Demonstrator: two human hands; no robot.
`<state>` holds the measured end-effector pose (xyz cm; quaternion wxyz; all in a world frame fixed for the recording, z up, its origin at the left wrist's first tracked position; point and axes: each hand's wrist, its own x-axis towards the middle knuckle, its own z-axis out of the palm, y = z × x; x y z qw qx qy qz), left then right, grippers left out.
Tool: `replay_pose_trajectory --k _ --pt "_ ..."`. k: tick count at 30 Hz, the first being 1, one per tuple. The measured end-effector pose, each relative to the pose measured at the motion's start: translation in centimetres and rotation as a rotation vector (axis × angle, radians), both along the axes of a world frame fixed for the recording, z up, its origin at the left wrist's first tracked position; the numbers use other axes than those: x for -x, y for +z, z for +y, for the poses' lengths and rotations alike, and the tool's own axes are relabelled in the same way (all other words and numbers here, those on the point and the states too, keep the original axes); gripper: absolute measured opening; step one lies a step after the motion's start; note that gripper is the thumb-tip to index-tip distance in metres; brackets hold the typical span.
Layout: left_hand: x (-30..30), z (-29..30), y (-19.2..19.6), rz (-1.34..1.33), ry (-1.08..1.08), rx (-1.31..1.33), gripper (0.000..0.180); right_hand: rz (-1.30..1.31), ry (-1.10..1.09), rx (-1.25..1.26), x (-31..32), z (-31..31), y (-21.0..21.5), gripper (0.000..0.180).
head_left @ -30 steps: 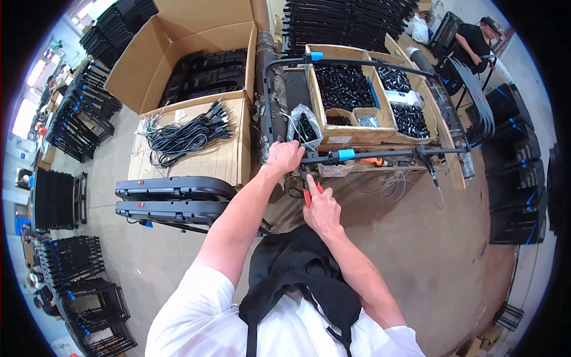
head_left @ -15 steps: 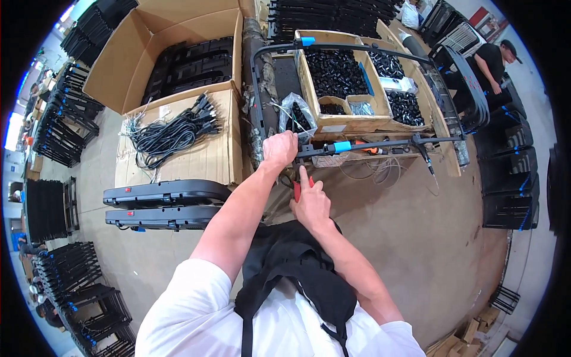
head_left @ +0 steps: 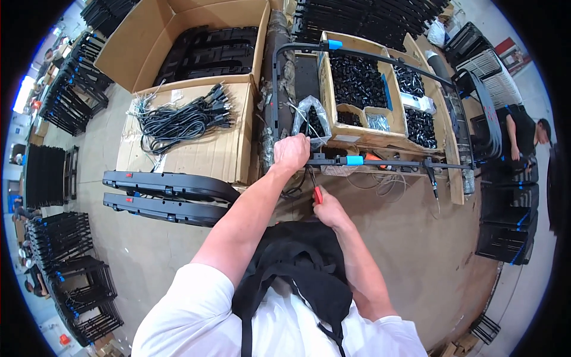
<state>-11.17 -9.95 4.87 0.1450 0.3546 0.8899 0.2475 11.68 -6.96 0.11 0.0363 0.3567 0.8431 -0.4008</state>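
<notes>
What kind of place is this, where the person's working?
Likely a factory assembly floor: stacks of identical black frames, a wooden tray of small black parts, and cartons with bundled black cables.

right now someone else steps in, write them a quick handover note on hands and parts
Left hand: closed on the near black metal bar of the frame, beside the blue clip.
Right hand: holds a red-handled tool just below the bar, at the thin cables hanging there.
Wooden tray of small black parts sits behind the bar; clear bag next to it; black cords lie on the cardboard to the left.
Done: bar steadied. Left: work on the cables; I cannot tell how far along.
</notes>
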Motion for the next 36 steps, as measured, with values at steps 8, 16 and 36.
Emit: replay_pose_trajectory --k 8,16,36 --pt "-0.4 0.6 0.0 0.035 0.034 -0.057 0.035 -0.115 -0.066 0.301 -0.8 4.0 -6.5 0.033" --pt "-0.2 0.0 -0.1 0.139 0.001 0.048 0.029 -0.176 -0.419 0.960 9.0 5.8 -14.3 0.013" --pt "-0.9 1.2 2.7 0.442 0.351 -0.328 0.028 -0.315 0.455 1.131 6.2 22.4 13.1 0.025"
